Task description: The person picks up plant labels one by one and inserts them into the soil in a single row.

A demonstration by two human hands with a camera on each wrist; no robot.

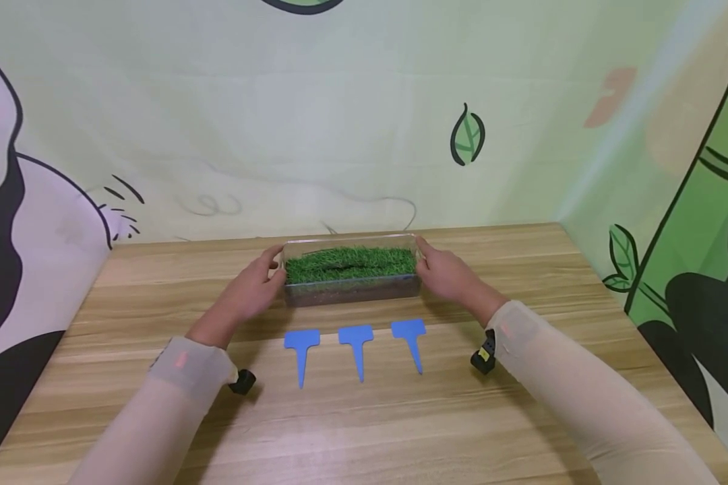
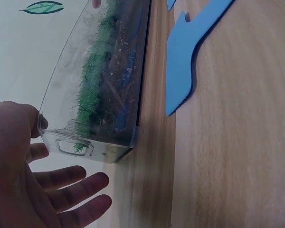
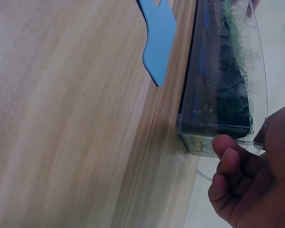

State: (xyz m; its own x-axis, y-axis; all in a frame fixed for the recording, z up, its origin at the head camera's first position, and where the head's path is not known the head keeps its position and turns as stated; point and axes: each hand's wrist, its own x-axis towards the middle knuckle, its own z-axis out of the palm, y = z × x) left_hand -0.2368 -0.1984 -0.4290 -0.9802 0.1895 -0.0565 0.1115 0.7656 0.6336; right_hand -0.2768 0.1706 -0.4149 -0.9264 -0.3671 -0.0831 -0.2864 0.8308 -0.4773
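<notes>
Hands (image 1: 251,288) (image 1: 447,273) at tray (image 1: 352,291) ends (far table (image 1: 158,283) edge), labels (image 1: 356,335) near

2 sheer beige sleeves (image 1: 582,397), a small black wrist camera (image 1: 482,356) under each cuff

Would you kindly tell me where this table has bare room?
Free: the table right of the right hand, left of the left hand, and nearer than the blue markers. Crowded: between markers and grass box.
</notes>
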